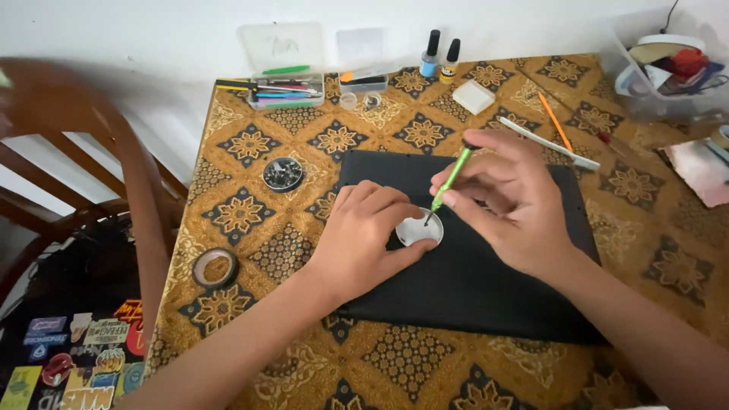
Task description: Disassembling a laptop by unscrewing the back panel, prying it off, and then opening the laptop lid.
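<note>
Mid-frame: left hand (363, 239) clamped around small white disc (417, 229) on black mat (471, 281). Right hand (510, 199) pinches green screwdriver (449, 182), tip on disc. Step: working disc centre; next needs steady, upright tip pressure.

Both forearms reach in from below. The left hand (364, 235) lies curled, palm down. The right hand (505, 201) pinches, fingers bent.

Table (250, 197) under brown-and-gold patterned cloth, set against a plain white wall (152, 38); dark wooden chair (83, 152) at its left side; soft, even light.
</note>
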